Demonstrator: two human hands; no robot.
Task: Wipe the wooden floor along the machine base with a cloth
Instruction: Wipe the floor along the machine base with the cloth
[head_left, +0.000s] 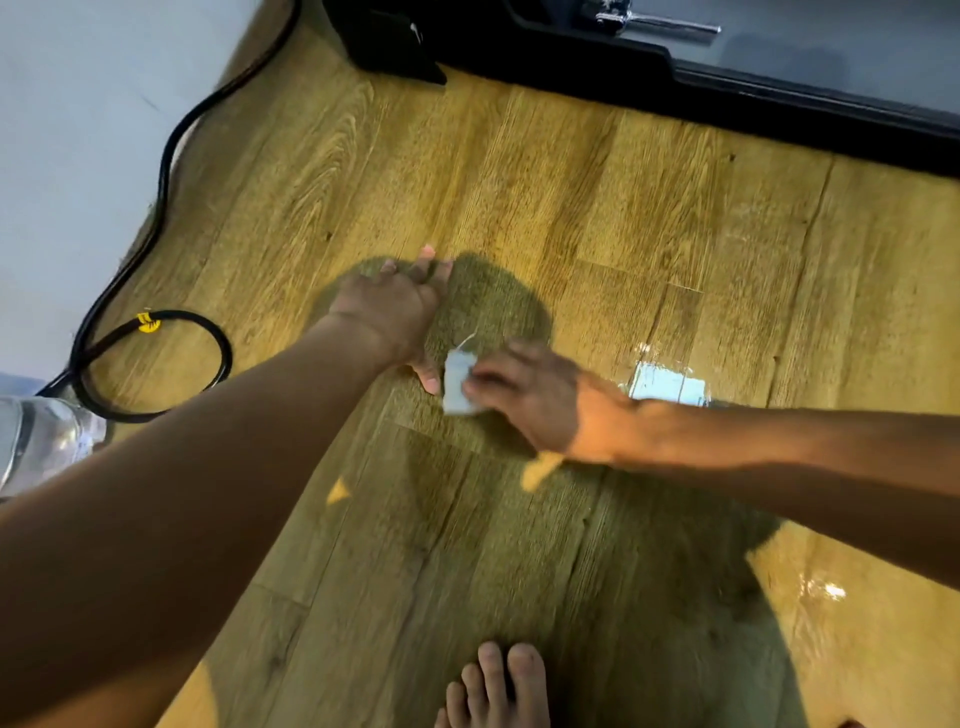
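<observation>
Wooden floor (597, 218): golden planks run right up to the machine base (779, 98), and my shadow falls across the stretch on its near side.
Machine base: a long black edge, my landmark, crossing the top right of the view.
Cable (166, 171): black, and it snakes away from the machine base's left end, follows the pale wall and curls into a loop.
Clear container (41, 436): far off to the left of the machine base, only part of it in view.
My foot (498, 686): bare, planted on the planks well apart from the machine base, on its near side.
Left hand (397, 312): it's down flat on the floor, fingers straight and spread towards the machine base, holding nothing.
Right hand (540, 400): it reaches in from the right with fingers curled, gripping the cloth (457, 384).
Cloth: small, pale blue-white and blurred, low on the planks well short of the machine base.
Yellow tag (148, 321): wrapped round the cable loop, well left of the machine base.
</observation>
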